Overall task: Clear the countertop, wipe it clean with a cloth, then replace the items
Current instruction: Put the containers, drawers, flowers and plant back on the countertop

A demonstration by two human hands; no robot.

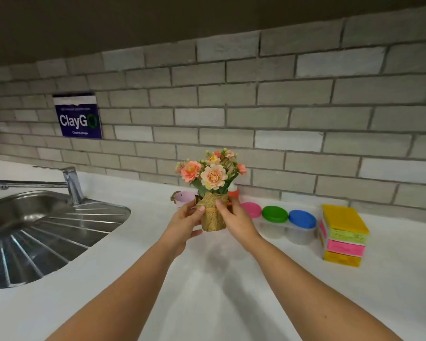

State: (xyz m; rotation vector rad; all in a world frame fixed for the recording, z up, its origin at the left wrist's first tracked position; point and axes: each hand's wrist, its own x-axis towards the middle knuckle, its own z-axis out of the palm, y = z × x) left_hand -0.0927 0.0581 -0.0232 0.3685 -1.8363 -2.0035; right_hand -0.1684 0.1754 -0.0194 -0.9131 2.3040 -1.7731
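A small flower pot (212, 217) wrapped in yellow-brown burlap, with peach and pink blooms, is held over the white countertop (207, 291) near the middle. My left hand (185, 221) grips its left side and my right hand (234, 217) grips its right side. Whether its base touches the counter I cannot tell. Behind it stand a pink cup (183, 198) and a partly hidden bottle with an orange band (233, 191).
Three clear tubs with pink (252, 209), green (274, 214) and blue (302, 219) lids line up to the right, then a stack of coloured sponges (342, 238). A steel sink with drainboard (47, 230) and faucet (69, 180) lies left. A brick wall runs behind.
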